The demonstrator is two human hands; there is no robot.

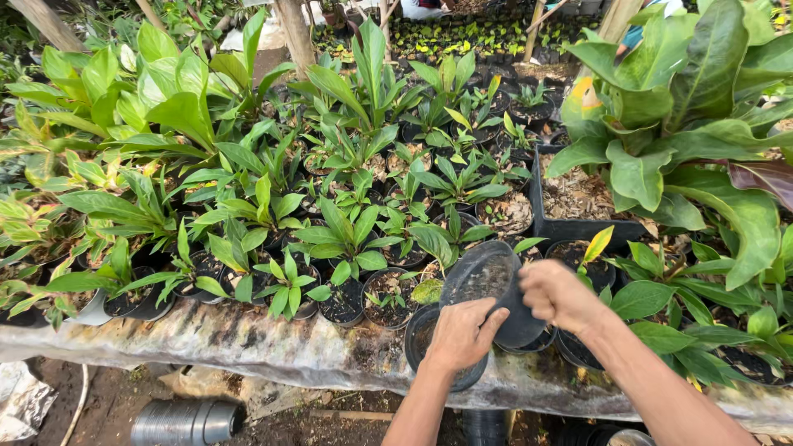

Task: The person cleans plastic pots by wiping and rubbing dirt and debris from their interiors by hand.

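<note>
Head view: an outdoor plant nursery, rows of leafy green seedlings in small black pots [343, 301] crowding a table edged with weathered plastic sheeting [273, 347]. Both hands grip a tilted black plastic pot [489, 285]: left hand [461, 334] underneath, right hand [557, 293] apparently closed on its rim.

This is a plant nursery, outdoors. Rows of small black pots [343, 301] with young green seedlings crowd a long bench [248, 343] wrapped in worn plastic sheet. Behind the bench stand more seedling trays [462, 37] and wooden posts [293, 33]. Right of it grow big-leaved plants [686, 107]. Below it, bare soil holds stacked empty pots [186, 423].
</note>
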